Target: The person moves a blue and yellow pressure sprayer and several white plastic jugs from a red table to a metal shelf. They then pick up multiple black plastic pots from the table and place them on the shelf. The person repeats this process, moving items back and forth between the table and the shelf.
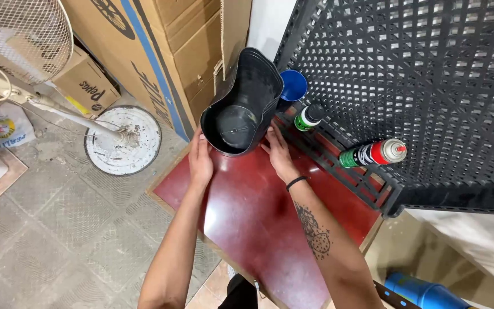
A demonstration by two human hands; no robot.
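A black plastic bin (pixel 246 103) with a tall curved back stands on a dark red table (pixel 258 212), its open top towards me and its inside empty. My left hand (pixel 200 157) lies flat against the bin's left side. My right hand (pixel 279 153), with a black band on the wrist, presses against its right side. Both hands clasp the bin between them.
A black plastic grid rack (pixel 418 74) stands at the table's right, with two spray cans (pixel 373 153) (pixel 307 117) and a blue cup (pixel 293 86) on it. Cardboard boxes (pixel 161 51) rise behind. A pedestal fan base (pixel 124 139) sits on the tiled floor at left.
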